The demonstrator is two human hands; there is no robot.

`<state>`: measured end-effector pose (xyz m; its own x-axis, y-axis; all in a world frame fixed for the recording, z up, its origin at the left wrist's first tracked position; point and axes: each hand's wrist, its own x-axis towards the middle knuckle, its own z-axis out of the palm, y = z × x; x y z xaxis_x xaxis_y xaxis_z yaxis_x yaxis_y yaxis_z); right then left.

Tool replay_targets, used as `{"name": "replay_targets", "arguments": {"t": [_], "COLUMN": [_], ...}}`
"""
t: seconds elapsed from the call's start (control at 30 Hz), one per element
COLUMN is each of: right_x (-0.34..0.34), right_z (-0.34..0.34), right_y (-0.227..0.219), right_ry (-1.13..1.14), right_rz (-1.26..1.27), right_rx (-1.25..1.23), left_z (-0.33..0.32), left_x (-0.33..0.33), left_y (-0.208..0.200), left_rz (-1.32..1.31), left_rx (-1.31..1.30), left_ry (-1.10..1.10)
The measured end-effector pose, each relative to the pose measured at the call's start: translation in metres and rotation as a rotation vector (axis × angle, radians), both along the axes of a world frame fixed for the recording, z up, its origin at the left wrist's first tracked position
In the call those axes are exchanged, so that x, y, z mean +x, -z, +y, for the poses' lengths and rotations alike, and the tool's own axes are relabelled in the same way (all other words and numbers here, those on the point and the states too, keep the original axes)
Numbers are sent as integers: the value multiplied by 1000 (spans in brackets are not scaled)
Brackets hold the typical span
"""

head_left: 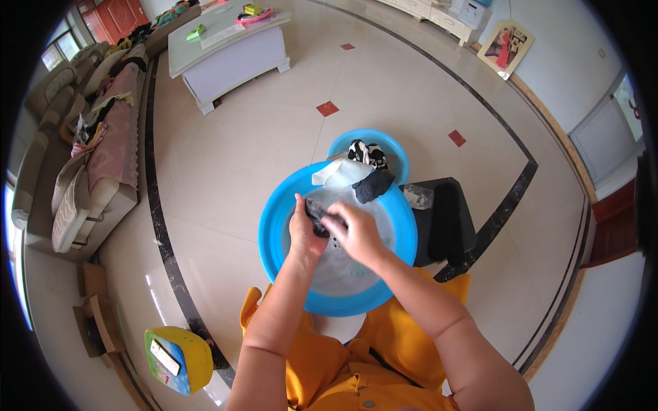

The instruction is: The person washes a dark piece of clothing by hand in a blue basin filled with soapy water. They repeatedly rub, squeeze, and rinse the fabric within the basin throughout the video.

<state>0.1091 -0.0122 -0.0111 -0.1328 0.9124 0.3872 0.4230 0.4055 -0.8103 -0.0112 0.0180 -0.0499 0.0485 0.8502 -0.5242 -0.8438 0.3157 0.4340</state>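
Both my hands are over a large blue basin [269,236] that holds cloudy, sudsy water [329,282]. A small dark cloth [314,213], crumpled and wet-looking, is bunched between them. My left hand [304,231] is closed round its left side, thumb up. My right hand [356,233] grips it from the right, with curled fingers slightly blurred. Whether it is a sock I cannot tell. Draped over the basin's far rim are a white cloth [341,172] and a black cloth [374,186].
Behind stands a smaller blue basin [403,156] with black-and-white patterned cloth [368,154]. A black low seat [445,222] is close on the right, bearing a pale block-shaped item [418,197]. At lower left, a phone [164,357] lies on a yellow stool [195,359]. A sofa [113,198] lines the left.
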Motion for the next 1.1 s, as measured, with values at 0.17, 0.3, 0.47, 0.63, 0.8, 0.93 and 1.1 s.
{"name": "replay_targets", "arguments": {"t": [0.17,0.3,0.47,0.63,0.8,0.93,1.1], "right_x": [-11,-9,-3,13,6,-7,-18], "right_z": [-13,-8,5,20,10,-3,-13], "right_y": [9,7,11,10,13,4,10], "right_ry": [-47,67,138,176,183,142,61], "right_rz": [-235,-312,-275,-9,-152,-247,-277], "right_rx": [229,152,59,-217,-67,25,191], "left_z": [-4,-13,-18,-24,-24,-21,-16], "left_x": [5,20,21,32,30,26,16], "left_y": [12,-12,6,2,1,-15,-14], "left_rz": [-217,46,263,439,381,262,151], "left_rx": [225,97,238,370,305,59,98], "left_ry": [112,29,139,222,166,112,69]}}
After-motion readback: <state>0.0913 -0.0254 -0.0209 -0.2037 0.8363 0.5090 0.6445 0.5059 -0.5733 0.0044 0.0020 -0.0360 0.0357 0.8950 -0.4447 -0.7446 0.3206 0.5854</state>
